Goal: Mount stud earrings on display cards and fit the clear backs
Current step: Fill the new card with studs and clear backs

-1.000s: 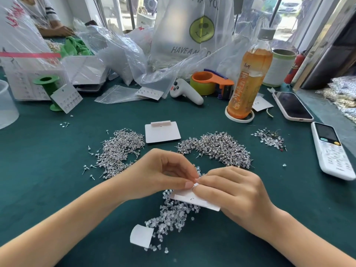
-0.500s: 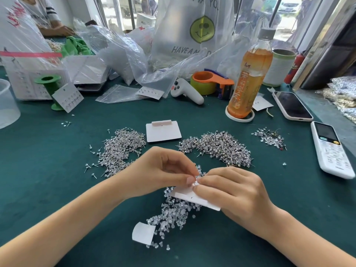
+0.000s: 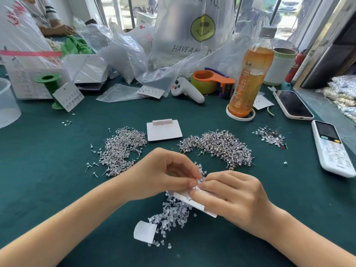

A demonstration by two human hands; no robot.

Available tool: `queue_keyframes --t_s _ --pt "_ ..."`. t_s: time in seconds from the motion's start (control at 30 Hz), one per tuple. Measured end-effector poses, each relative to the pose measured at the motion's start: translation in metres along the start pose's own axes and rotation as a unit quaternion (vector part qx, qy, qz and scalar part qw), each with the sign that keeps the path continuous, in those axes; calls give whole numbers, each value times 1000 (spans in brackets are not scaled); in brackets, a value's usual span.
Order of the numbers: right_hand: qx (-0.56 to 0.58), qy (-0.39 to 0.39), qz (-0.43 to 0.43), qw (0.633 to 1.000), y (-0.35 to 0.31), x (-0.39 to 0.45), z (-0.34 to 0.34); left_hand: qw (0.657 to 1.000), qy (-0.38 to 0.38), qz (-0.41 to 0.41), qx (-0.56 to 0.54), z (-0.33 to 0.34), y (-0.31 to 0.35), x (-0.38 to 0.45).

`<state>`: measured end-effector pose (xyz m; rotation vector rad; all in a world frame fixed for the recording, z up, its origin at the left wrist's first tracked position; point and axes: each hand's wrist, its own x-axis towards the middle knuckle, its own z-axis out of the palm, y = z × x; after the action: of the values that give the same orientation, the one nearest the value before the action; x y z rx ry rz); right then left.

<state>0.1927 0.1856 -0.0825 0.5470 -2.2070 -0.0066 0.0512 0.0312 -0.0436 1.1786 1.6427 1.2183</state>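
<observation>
Head view: right hand (image 3: 234, 197) pinched on the card (image 3: 189, 199), held just above the clear backs (image 3: 171, 216) on the green worktop (image 3: 48, 170). Left hand (image 3: 163, 174) touching the card's upper edge, thumb and forefinger pressed together over something too small to tell, probably a back or a stud. Card's long axis slanting from upper left down to lower right, near end under the right hand's fingers (image 3: 202, 198). Left hand nearer the working point at the card's top corner, so likely the one to press next. Stud piles (image 3: 121, 149) and (image 3: 219, 147) beyond the card, either side of a spare card (image 3: 163, 132); loose paper slip (image 3: 144, 231) nearer than the card.
</observation>
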Motion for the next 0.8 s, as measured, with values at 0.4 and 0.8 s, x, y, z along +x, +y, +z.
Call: queue_keyframes --t_s 0.4,0.8 --pt "-22 16 -1 1000 -3 1 -1 998 -23 27 60 -1 5 2" --pt "-57 13 -25 998 4 4 1 996 -69 -12 53 -8 7 13"
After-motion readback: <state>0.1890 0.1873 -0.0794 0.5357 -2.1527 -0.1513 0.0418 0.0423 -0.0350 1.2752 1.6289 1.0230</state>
